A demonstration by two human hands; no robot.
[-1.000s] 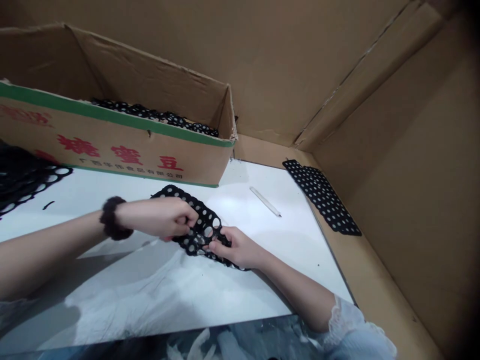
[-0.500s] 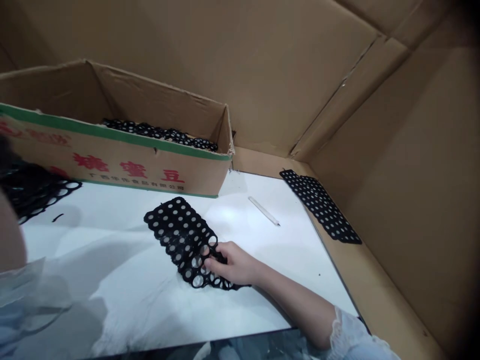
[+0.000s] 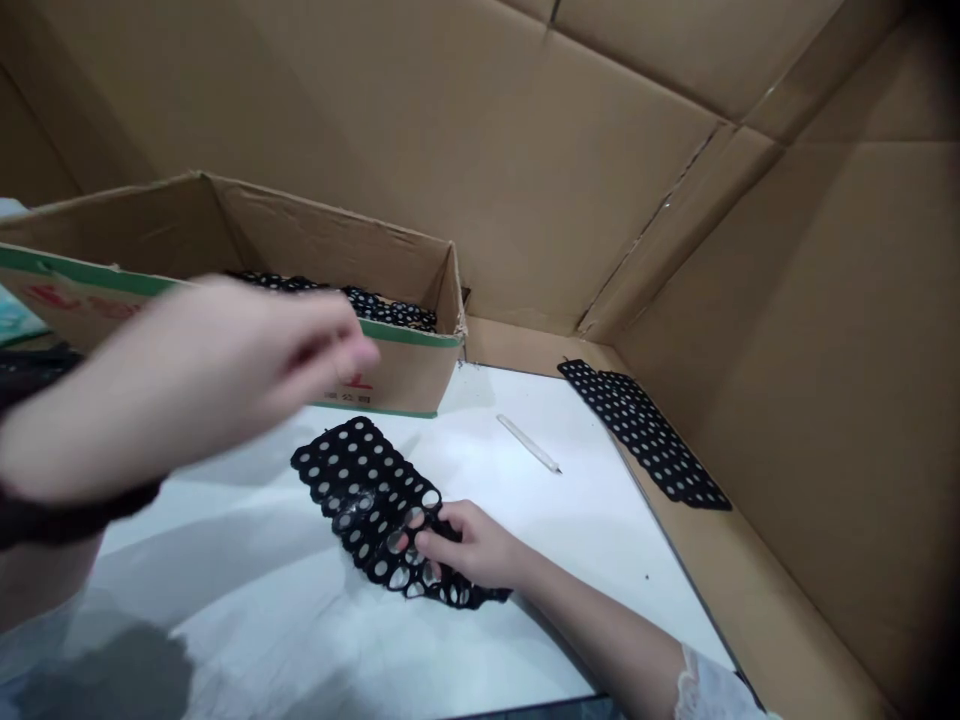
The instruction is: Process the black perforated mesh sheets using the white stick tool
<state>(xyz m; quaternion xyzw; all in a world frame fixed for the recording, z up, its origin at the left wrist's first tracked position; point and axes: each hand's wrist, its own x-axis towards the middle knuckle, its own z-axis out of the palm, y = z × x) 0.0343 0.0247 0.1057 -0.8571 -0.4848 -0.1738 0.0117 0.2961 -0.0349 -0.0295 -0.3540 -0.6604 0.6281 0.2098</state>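
My right hand (image 3: 472, 545) grips the lower right end of a black sheet with rows of round holes (image 3: 352, 480), thumb on top. That sheet lies on the white table (image 3: 300, 640), and its held end is slightly raised and bent. My left hand (image 3: 292, 345), blurred by motion, is raised in front of the cardboard box (image 3: 405, 375). Its fingers are curled, with the thumb close against them; whether anything is between them cannot be made out. The left wrist wears a dark band (image 3: 82, 515).
More black holed sheets (image 3: 397, 312) lie inside the box. Another dark piece (image 3: 34, 370) is partly hidden behind my left arm. A white pen (image 3: 529, 443) rests on the table. At the right, black holed sheets (image 3: 645, 430) lie by the cardboard wall (image 3: 810, 350).
My left hand has come into view from the left and is now in front of the box. My right hand keeps its hold on the sheet. The view has tilted up slightly.
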